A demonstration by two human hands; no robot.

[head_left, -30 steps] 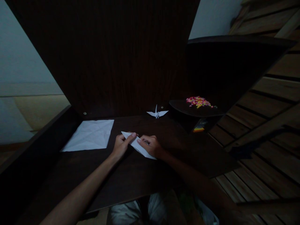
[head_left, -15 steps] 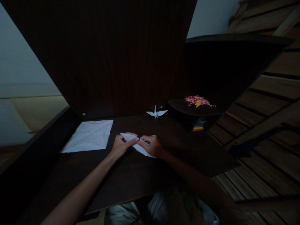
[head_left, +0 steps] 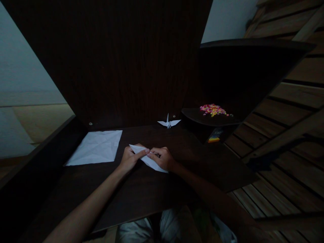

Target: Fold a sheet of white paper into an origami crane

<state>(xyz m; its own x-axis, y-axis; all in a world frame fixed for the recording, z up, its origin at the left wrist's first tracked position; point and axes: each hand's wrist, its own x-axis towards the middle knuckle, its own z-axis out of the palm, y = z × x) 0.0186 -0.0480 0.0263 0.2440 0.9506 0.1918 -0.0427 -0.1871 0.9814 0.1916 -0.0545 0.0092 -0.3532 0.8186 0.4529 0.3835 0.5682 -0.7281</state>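
A piece of folded white paper (head_left: 151,163) is held just above the dark desk, its pointed ends toward upper left and lower right. My left hand (head_left: 131,158) is closed on its left part, thumb along the top face. On its right part my right hand (head_left: 163,158) is closed too, and the two thumb tips meet near the middle. Most of the fingers are hidden under the paper. Behind the hands a white paper crane (head_left: 169,123) stands against the back panel. Left of them lies a creased sheet of white paper (head_left: 97,148), spread flat.
A small pile of colourful pieces (head_left: 213,109) rests on the corner shelf (head_left: 202,118) at right. Beneath that shelf is an object with a rainbow-coloured edge (head_left: 214,138). A raised side board (head_left: 45,145) bounds the desk (head_left: 118,202) at left. Wooden slats (head_left: 291,141) stand at right.
The folded paper has tilted slightly, its lower right end dropping a little. My right thumb has shifted a little on the paper. The crane and the flat sheet have stayed put.
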